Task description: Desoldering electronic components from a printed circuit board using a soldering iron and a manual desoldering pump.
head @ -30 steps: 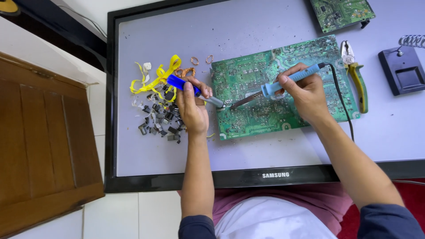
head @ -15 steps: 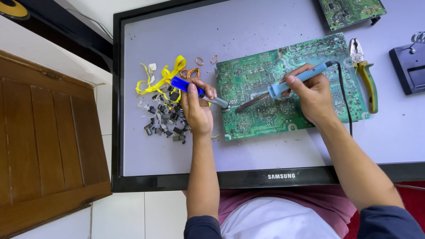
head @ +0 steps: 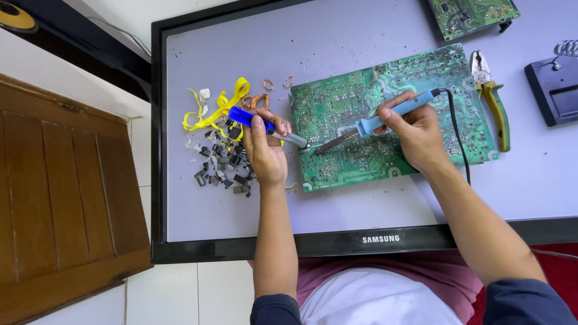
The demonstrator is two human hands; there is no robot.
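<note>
A green circuit board [head: 415, 90] lies on a flat screen panel [head: 337, 42] used as a work surface. My right hand [head: 415, 129] grips a light-blue soldering iron [head: 391, 114]; its tip touches the board near the left edge. My left hand [head: 265, 147] holds a dark-blue tool with a metal tip [head: 265, 127], a desoldering pump by its look, whose tip meets the iron's tip at the board. A black cord [head: 457, 138] runs from the iron across the board.
Several small dark removed parts [head: 220, 168], yellow strips [head: 211, 111] and copper coils [head: 259, 99] lie left of the board. Yellow-handled pliers [head: 497, 108] and a black iron stand [head: 554, 87] sit right. A second board [head: 472, 15] is at top. A wooden panel [head: 60, 192] stands left.
The view has shifted slightly; both hands stay at the board's left edge, tool tips still meeting at the same spot.
</note>
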